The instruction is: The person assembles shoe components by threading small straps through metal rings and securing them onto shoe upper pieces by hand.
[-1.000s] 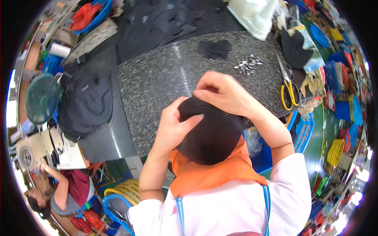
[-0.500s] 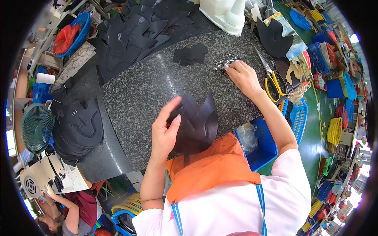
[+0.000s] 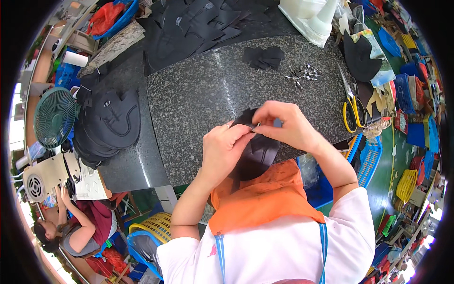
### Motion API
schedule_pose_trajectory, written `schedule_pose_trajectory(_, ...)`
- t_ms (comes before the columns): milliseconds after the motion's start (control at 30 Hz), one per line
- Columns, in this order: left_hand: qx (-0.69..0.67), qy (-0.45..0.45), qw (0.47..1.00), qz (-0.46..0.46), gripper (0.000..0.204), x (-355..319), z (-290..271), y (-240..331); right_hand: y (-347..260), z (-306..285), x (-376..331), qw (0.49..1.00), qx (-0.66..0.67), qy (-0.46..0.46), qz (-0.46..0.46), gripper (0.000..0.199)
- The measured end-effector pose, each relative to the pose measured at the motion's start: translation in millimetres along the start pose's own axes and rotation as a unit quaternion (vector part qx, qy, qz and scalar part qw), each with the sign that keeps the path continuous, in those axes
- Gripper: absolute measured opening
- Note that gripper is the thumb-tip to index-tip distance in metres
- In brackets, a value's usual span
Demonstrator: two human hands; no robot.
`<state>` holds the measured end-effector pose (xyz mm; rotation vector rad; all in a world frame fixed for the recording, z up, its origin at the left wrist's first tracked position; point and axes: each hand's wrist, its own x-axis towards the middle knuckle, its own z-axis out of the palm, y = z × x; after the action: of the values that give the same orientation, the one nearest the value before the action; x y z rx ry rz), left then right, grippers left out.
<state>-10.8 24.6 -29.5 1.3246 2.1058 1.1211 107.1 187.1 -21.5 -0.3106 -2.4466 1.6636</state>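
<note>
In front of my chest a black shoe upper [image 3: 257, 156] hangs over the table's near edge, against my orange apron. My left hand [image 3: 222, 149] is closed, pinching the upper's top edge between thumb and fingers. My right hand [image 3: 288, 124] meets it there with thumb and forefinger pressed together; whatever lies between those fingertips is too small and covered to name. Beyond my hands, small shiny metal pieces [image 3: 306, 72] are scattered on the speckled stone tabletop [image 3: 189, 109]. Beside them lies a little heap of short black strips [image 3: 264, 57].
Yellow-handled scissors [image 3: 351, 102] lie at the right edge. Stacked black uppers [image 3: 111, 123] sit at left; a larger pile [image 3: 189, 28] lies at the back, near a white plastic container [image 3: 309, 21]. A green fan [image 3: 54, 117] and a person [image 3: 80, 227] at a machine are at far left.
My right hand has left the metal pieces and come to the upper, meeting my left hand. My left hand has gone from loosely open to pinching the edge. The view has shifted.
</note>
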Motion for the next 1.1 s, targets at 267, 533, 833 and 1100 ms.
schedule_pose_trajectory(267,-0.018,0.053,0.997,0.044,0.008,-10,2,-1,4,27,-6,0.928,0.327,0.069,0.165,0.019)
schedule_pose_trajectory(533,-0.032,0.028,0.998,0.050,0.031,-11,-11,6,-1,20,-9,0.940,0.297,0.024,0.164,0.016)
schedule_pose_trajectory(833,0.101,0.029,0.976,0.189,0.037,-9,-23,-2,-4,24,-14,0.933,0.332,0.005,0.138,0.014)
schedule_pose_trajectory(1100,-0.194,0.105,0.972,0.082,0.055,-13,-4,2,-3,41,-13,0.960,0.191,0.184,-0.091,0.011)
